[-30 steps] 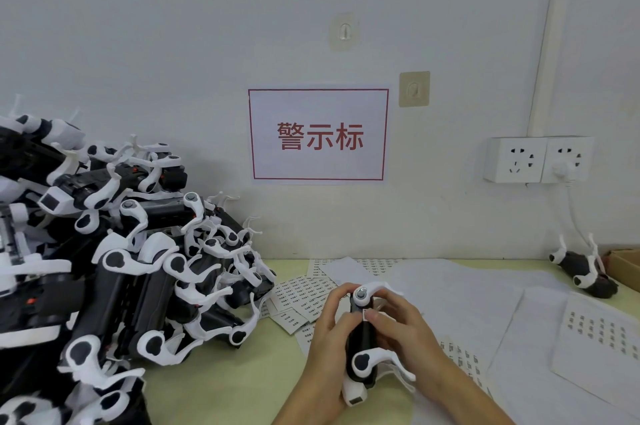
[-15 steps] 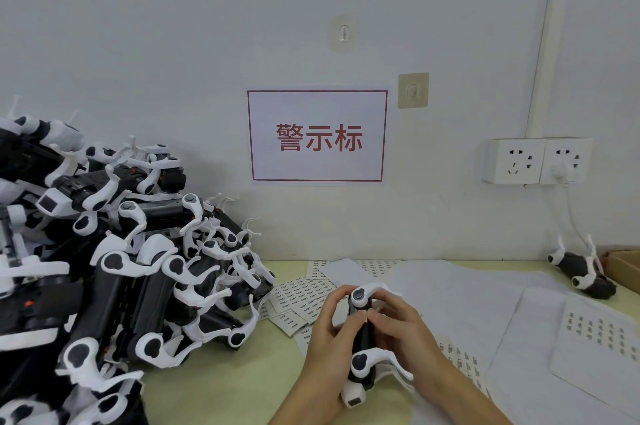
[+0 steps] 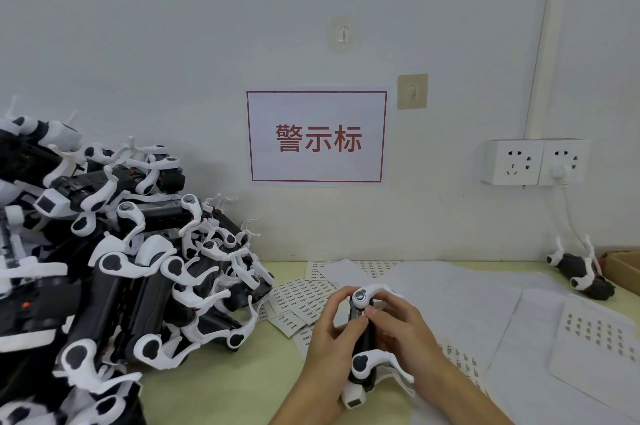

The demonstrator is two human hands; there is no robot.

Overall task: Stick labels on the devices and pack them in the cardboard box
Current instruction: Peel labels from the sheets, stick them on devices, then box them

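Both hands hold one black-and-white device (image 3: 362, 338) upright over the table: the left hand (image 3: 332, 338) wraps its body, while the right hand (image 3: 401, 331) presses thumb and fingertips against its upper face, apparently smoothing a label down. Label sheets (image 3: 298, 300) lie just beyond the hands, a heap of devices (image 3: 121, 268) to their left, and the cardboard box (image 3: 623, 268) far right, beside a lone device (image 3: 581, 274). Labelling seems the step in hand; next comes carrying the device right to the box.
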